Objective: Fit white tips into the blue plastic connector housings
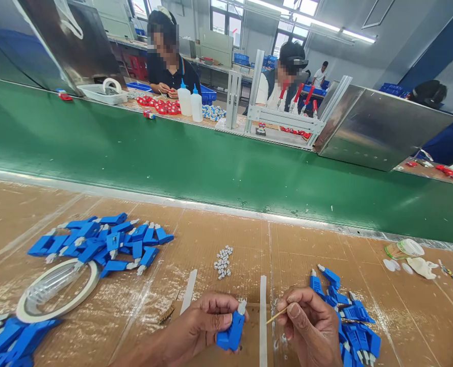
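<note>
My left hand (207, 326) is closed on a blue plastic part (232, 330) whose pale grey tip points up. To its right, my right hand (310, 323) pinches a thin wooden stick (277, 315) between thumb and fingers, its end pointing left toward the blue part without touching it. A small cluster of light grey pieces (222, 262) lies on the brown table covering beyond my hands. Strips of white tape (263, 316) run along the covering between my hands and beside my left hand.
Blue parts lie in piles at the left (111, 242), bottom left (16, 341) and right (358, 326). A tape roll (58, 290) lies at left, a tipped cup (404, 248) at right. Beyond the green belt (211, 163), people sit near red parts and bottles (184, 100).
</note>
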`<control>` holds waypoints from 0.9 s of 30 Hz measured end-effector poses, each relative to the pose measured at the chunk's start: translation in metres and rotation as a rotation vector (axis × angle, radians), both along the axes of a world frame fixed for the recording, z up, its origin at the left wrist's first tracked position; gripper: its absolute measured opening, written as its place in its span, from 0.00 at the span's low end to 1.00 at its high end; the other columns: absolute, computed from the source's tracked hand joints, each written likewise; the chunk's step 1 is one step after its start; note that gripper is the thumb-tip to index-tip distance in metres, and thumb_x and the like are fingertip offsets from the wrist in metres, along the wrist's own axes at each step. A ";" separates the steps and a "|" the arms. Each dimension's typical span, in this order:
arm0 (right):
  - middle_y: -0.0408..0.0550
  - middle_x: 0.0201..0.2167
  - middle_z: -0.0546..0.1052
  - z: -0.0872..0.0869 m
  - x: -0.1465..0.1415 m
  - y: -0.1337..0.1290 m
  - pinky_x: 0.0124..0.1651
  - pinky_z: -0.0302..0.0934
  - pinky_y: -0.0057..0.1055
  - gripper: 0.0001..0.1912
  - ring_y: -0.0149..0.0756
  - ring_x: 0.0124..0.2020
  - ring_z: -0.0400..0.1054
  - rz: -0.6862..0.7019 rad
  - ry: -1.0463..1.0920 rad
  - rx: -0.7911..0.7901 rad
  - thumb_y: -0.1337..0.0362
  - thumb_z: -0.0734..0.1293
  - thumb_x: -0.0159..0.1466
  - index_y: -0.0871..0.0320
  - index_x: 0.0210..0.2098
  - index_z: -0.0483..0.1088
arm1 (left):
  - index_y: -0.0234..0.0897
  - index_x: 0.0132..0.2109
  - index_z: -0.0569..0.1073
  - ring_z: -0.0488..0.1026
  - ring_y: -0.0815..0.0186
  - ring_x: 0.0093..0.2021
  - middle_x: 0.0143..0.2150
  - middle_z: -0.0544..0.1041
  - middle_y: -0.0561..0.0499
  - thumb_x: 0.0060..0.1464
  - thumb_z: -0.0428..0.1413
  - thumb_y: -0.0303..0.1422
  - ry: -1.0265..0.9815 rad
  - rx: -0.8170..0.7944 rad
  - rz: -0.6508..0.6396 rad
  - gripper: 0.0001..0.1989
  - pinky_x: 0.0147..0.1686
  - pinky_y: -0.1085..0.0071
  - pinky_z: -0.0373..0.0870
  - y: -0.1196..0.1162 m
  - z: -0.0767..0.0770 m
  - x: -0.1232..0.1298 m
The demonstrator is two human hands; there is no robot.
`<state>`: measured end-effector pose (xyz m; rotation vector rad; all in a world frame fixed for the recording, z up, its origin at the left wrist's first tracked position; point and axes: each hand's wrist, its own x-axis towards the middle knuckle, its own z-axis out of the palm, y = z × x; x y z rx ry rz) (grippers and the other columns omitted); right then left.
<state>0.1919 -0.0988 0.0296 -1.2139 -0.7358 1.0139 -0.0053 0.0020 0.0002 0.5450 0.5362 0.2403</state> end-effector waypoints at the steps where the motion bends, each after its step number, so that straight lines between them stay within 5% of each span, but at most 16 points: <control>1: 0.48 0.28 0.81 0.003 -0.001 0.000 0.23 0.65 0.21 0.09 0.31 0.24 0.74 0.034 -0.029 -0.009 0.56 0.74 0.62 0.55 0.34 0.79 | 0.33 0.33 0.84 0.76 0.69 0.24 0.26 0.79 0.49 0.34 0.73 0.42 -0.006 -0.002 0.004 0.19 0.27 0.76 0.72 0.001 0.000 -0.001; 3: 0.47 0.27 0.81 0.010 -0.004 0.000 0.26 0.66 0.23 0.09 0.32 0.25 0.74 0.172 -0.174 -0.002 0.56 0.71 0.65 0.53 0.35 0.79 | 0.32 0.34 0.84 0.76 0.69 0.24 0.26 0.80 0.48 0.35 0.73 0.41 -0.038 -0.007 0.021 0.19 0.26 0.77 0.72 0.005 0.000 -0.004; 8: 0.51 0.36 0.78 0.019 -0.016 0.004 0.37 0.66 0.30 0.11 0.35 0.34 0.73 0.774 -0.664 0.052 0.57 0.67 0.68 0.53 0.39 0.81 | 0.32 0.36 0.84 0.79 0.68 0.25 0.27 0.82 0.47 0.38 0.72 0.38 -0.180 -0.007 0.143 0.17 0.21 0.82 0.68 0.025 0.003 -0.013; 11: 0.51 0.39 0.74 0.011 -0.023 0.007 0.36 0.65 0.29 0.13 0.34 0.34 0.71 0.888 -0.777 0.039 0.57 0.66 0.69 0.54 0.40 0.81 | 0.31 0.37 0.83 0.80 0.67 0.26 0.27 0.82 0.46 0.40 0.72 0.36 -0.216 -0.008 0.187 0.16 0.21 0.82 0.69 0.033 0.004 -0.015; 16: 0.50 0.41 0.75 0.013 -0.023 0.005 0.36 0.65 0.28 0.11 0.36 0.37 0.72 0.924 -0.813 -0.052 0.58 0.67 0.68 0.52 0.47 0.78 | 0.29 0.38 0.82 0.81 0.65 0.28 0.29 0.82 0.45 0.44 0.69 0.33 -0.274 -0.017 0.175 0.13 0.24 0.81 0.71 0.034 0.005 -0.018; 21: 0.45 0.34 0.77 0.025 -0.013 0.016 0.36 0.65 0.29 0.10 0.36 0.34 0.72 0.671 -0.873 -0.131 0.59 0.64 0.70 0.53 0.40 0.77 | 0.27 0.40 0.80 0.79 0.67 0.31 0.32 0.81 0.45 0.49 0.64 0.27 -0.372 -0.046 0.353 0.10 0.32 0.79 0.76 0.052 0.003 -0.033; 27: 0.50 0.33 0.77 -0.006 -0.016 0.059 0.34 0.63 0.31 0.15 0.38 0.32 0.71 0.511 -1.285 0.064 0.69 0.55 0.72 0.56 0.40 0.73 | 0.27 0.40 0.78 0.78 0.68 0.31 0.33 0.81 0.45 0.51 0.61 0.23 -0.367 -0.079 0.512 0.08 0.30 0.81 0.77 0.070 -0.004 -0.037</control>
